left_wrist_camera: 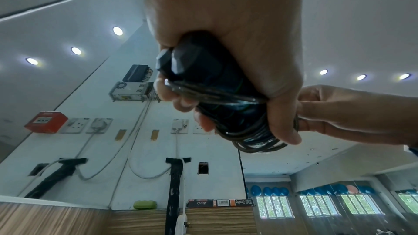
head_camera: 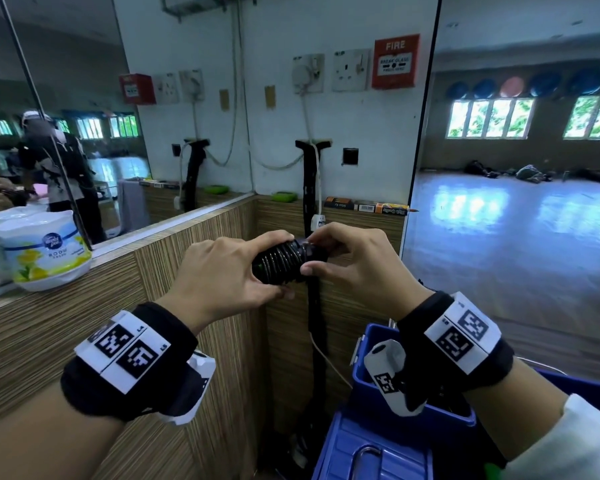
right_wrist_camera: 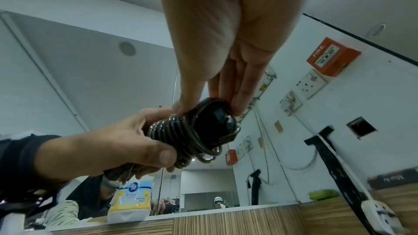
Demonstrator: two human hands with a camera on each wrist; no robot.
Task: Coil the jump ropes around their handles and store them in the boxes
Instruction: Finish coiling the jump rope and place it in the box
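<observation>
Your left hand [head_camera: 219, 282] wraps its curled fingers around the black jump-rope handles [head_camera: 281, 261], bound in rope coils [right_wrist_camera: 172, 131]. Your right hand [head_camera: 357, 261] pinches the bundle's far end between thumb and fingertips [right_wrist_camera: 237, 103]. A blue box [head_camera: 371, 386] stands below your right wrist.

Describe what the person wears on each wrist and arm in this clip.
Both hands are bare. The left wrist band is black with a white plate bearing two square black-and-white tags marked L4 and L5. The right wrist band matches it. A white camera housing hangs under it, and a pale sleeve covers the right forearm.
</observation>
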